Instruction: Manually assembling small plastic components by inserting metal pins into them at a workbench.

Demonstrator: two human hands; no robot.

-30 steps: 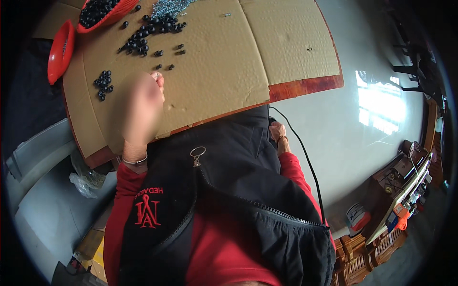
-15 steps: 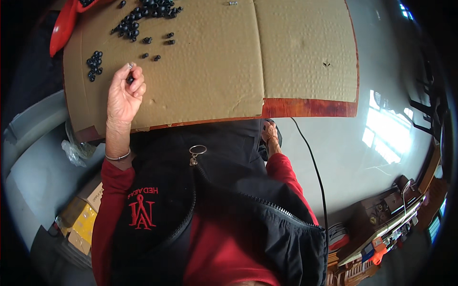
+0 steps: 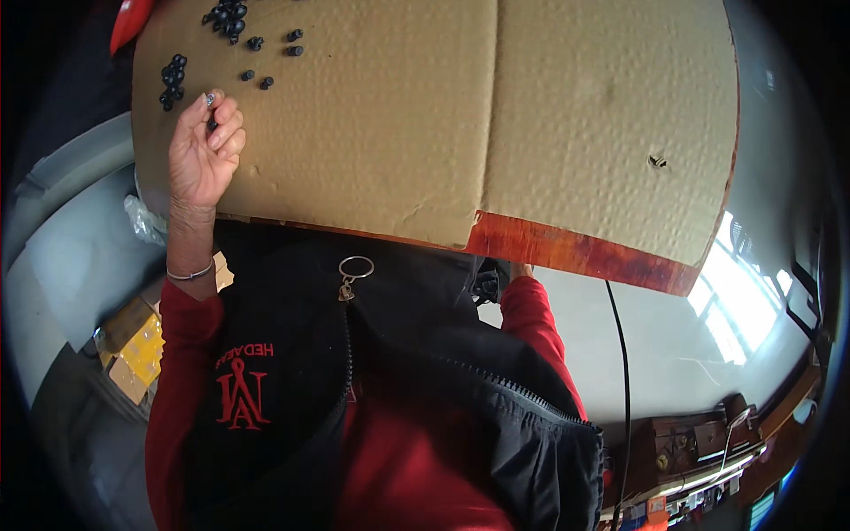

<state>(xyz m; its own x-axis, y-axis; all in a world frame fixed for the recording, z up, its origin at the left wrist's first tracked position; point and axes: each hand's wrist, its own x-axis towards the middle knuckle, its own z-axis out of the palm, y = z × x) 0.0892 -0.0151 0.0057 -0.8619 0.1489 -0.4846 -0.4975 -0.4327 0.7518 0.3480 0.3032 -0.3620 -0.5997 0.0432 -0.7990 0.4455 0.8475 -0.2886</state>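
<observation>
My left hand [image 3: 205,150] is raised over the left part of the cardboard, palm up and fingers curled. Between thumb and forefinger it pinches a small shiny metal piece [image 3: 211,99]. A small black part [image 3: 212,126] shows within the curled fingers. Just beyond the fingertips lies a cluster of small black knob-like parts [image 3: 173,81], and several single black parts [image 3: 266,83] sit to its right. Of my right hand [image 3: 522,271] only a sliver by the wrist shows below the table's near edge; its fingers are hidden.
A cardboard sheet [image 3: 381,133] covers the red-brown table [image 3: 575,246]. More black parts [image 3: 228,18] are heaped at the far left, near a red object [image 3: 129,25]. A small dark piece [image 3: 657,161] lies on the right. A black cable [image 3: 623,354] runs down beside my right arm.
The view has shifted, so the table sits differently in the picture. My right hand, visible beside the table edge before, is now mostly hidden under it. My left hand keeps its pinch.
</observation>
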